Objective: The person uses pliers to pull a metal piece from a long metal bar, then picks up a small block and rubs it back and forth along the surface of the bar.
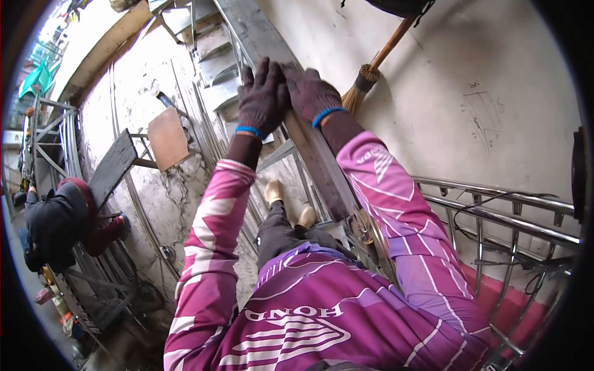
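Both my hands wear dark knit gloves with blue cuffs. My left hand (263, 99) rests at a long grey steel beam (260, 31), its fingers stretched out and apart. Beside it, my right hand (311, 96) lies over the same beam with the fingers extended; the two hands touch or nearly touch. Neither one shows anything held. The undersides of both hands are hidden. Step-like metal plates (216, 63) run along the beam's left side.
A straw broom (365, 82) leans at the pale wall (495, 55). Shiny metal railings (520, 213) stand at right. On the left are a stool with a brown top (167, 139), a dark board (113, 168), steel frames (52, 133) and a crouching person (59, 222).
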Action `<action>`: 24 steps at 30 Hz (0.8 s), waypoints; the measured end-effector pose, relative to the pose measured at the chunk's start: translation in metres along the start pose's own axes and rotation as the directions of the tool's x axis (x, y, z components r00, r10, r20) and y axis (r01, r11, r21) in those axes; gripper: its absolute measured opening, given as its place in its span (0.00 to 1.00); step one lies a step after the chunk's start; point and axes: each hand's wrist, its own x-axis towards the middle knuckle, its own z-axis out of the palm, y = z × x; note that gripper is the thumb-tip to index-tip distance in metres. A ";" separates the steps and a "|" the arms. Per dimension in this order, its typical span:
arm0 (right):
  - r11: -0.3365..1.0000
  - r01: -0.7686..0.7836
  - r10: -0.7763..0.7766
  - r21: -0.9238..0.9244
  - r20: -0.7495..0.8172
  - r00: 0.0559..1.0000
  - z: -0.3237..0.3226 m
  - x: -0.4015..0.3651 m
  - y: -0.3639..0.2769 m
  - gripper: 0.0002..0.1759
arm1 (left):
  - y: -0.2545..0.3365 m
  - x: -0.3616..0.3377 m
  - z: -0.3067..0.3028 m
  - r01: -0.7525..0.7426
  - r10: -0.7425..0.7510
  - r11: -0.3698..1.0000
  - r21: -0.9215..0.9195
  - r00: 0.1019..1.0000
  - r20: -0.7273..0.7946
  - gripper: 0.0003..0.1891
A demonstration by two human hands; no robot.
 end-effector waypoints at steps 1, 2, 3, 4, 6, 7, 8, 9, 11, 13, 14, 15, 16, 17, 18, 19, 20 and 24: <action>0.999 0.025 -0.025 0.032 0.000 1.000 0.002 -0.019 0.006 0.23 | 0.011 -0.014 -0.006 -0.011 0.011 0.999 -0.047 1.000 0.003 0.33; 0.997 0.053 -0.053 0.058 -0.007 0.999 0.002 -0.038 0.014 0.23 | 0.023 -0.025 -0.009 -0.024 0.024 0.995 -0.097 1.000 -0.001 0.34; 0.995 0.069 -0.068 0.074 -0.016 0.998 0.000 -0.060 0.023 0.23 | 0.036 -0.042 -0.010 -0.042 0.042 0.990 -0.134 0.999 -0.004 0.34; 0.992 0.087 -0.085 0.089 -0.021 0.996 -0.003 -0.086 0.030 0.22 | 0.050 -0.060 -0.013 -0.057 0.056 0.984 -0.171 0.998 -0.008 0.34; 0.998 0.063 -0.063 0.031 0.003 0.998 -0.011 -0.131 0.037 0.22 | 0.087 -0.090 -0.033 0.062 -0.038 0.977 -0.204 0.992 0.121 0.36; 0.997 0.067 -0.067 0.032 -0.007 0.998 -0.013 -0.150 0.040 0.22 | 0.100 -0.101 -0.039 0.064 -0.040 0.984 -0.168 0.989 0.140 0.37; 0.998 0.057 -0.056 0.032 -0.013 0.998 -0.013 -0.168 0.043 0.21 | 0.111 -0.112 -0.044 0.067 -0.045 0.989 -0.133 0.985 0.164 0.38; 0.998 0.052 -0.051 0.031 -0.021 0.998 -0.014 -0.173 0.044 0.21 | 0.118 -0.119 -0.046 0.080 -0.058 0.990 -0.118 0.982 0.177 0.38; 0.997 0.067 -0.066 0.027 -0.042 0.997 -0.011 -0.163 0.044 0.22 | 0.112 -0.112 -0.042 0.067 -0.055 0.993 -0.094 0.990 0.127 0.37; 0.999 0.027 -0.028 0.027 0.037 0.999 -0.011 -0.137 0.037 0.23 | 0.097 -0.091 -0.042 0.078 -0.070 0.995 -0.067 0.991 0.110 0.34; 0.999 0.007 -0.010 0.042 0.066 0.998 -0.016 -0.112 0.027 0.23 | 0.079 -0.074 -0.033 0.061 -0.059 0.998 -0.027 0.996 0.061 0.33; 0.998 -0.016 0.011 0.057 0.094 0.995 -0.021 -0.084 0.015 0.24 | 0.061 -0.054 -0.027 0.072 -0.071 0.997 -0.016 0.997 0.042 0.32; 0.998 -0.046 0.040 0.043 0.127 0.991 -0.022 -0.054 0.007 0.25 | 0.039 -0.031 -0.018 0.050 -0.049 0.999 -0.017 0.999 0.019 0.31; 0.997 -0.026 0.020 0.066 0.102 0.995 -0.011 -0.026 0.007 0.25 | 0.036 -0.009 -0.028 0.148 -0.152 0.988 0.043 0.983 0.102 0.30; 0.997 -0.031 0.023 0.076 0.105 0.994 -0.008 -0.009 0.005 0.25 | 0.021 0.005 -0.024 0.115 -0.123 0.990 0.086 0.988 0.092 0.30; 0.999 -0.015 0.012 0.039 0.072 0.997 -0.003 0.001 0.004 0.25 | 0.022 0.013 -0.028 0.122 -0.138 0.985 0.120 0.981 0.136 0.30; 1.000 0.000 0.000 -0.002 0.036 0.999 0.002 0.003 0.005 0.25 | 0.024 0.016 -0.032 0.127 -0.153 0.980 0.151 0.973 0.175 0.30; 0.995 -0.023 0.010 0.099 0.129 0.992 -0.022 -0.075 0.013 0.24 | 0.030 -0.047 -0.011 -0.132 0.118 0.987 0.088 0.982 0.149 0.33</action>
